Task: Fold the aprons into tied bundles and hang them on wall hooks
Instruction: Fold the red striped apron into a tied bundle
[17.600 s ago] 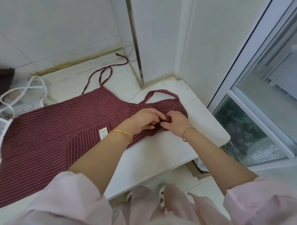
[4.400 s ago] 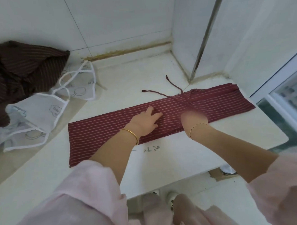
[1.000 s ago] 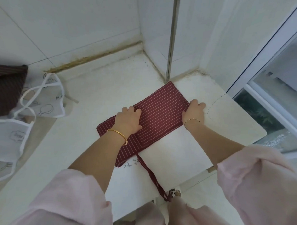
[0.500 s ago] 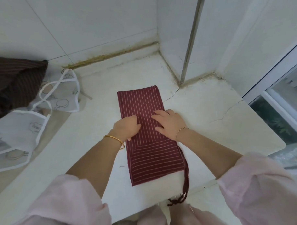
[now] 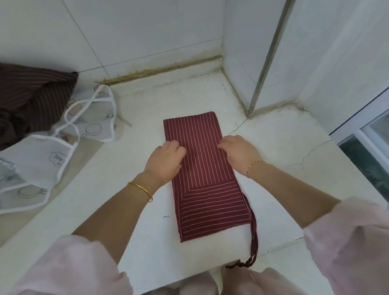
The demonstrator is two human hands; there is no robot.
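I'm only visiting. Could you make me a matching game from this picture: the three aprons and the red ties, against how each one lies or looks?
Things:
1. red apron
2. white apron
3. brown apron
4. red ties

States:
A. hanging over the near edge of the counter
B. crumpled at the far left
C. folded into a long flat strip
D. see-through, with white trim

Pairs: 1-C, 2-D, 3-B, 4-A.
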